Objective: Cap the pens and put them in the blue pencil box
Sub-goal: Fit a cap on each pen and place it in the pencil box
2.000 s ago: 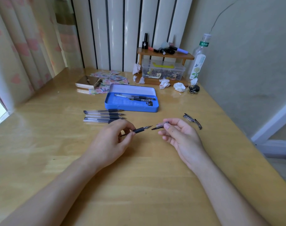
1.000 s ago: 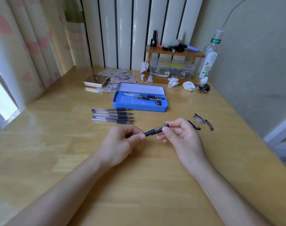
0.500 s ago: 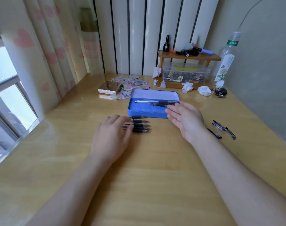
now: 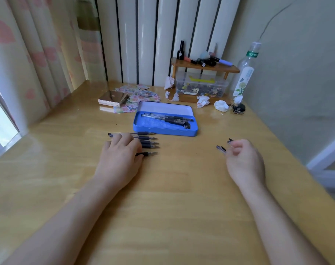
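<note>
The open blue pencil box [image 4: 163, 130] lies mid-table with several capped pens [image 4: 170, 119] inside. In front of it to the left is a row of uncapped clear pens with black grips [image 4: 148, 142], tips pointing right. My left hand [image 4: 120, 159] lies across the row, and its thumb and fingers close on the nearest pen [image 4: 150, 153], which sits slightly apart from the others. Loose black pen caps [image 4: 220, 149] lie to the right. My right hand [image 4: 243, 161] is at them, its fingertips pinching one cap [image 4: 229, 141].
Behind the box are a gold case on patterned papers [image 4: 113, 98], crumpled tissues [image 4: 221, 105], a wooden shelf over a clear plastic bin [image 4: 201, 87], a bottle [image 4: 246, 73] and keys [image 4: 238, 108]. A wall runs along the right, curtains on the left.
The pen capped a second ago now lies in the box. My right hand moved from the box to the caps on the right. My left hand settled on the pen row and drew one pen nearer.
</note>
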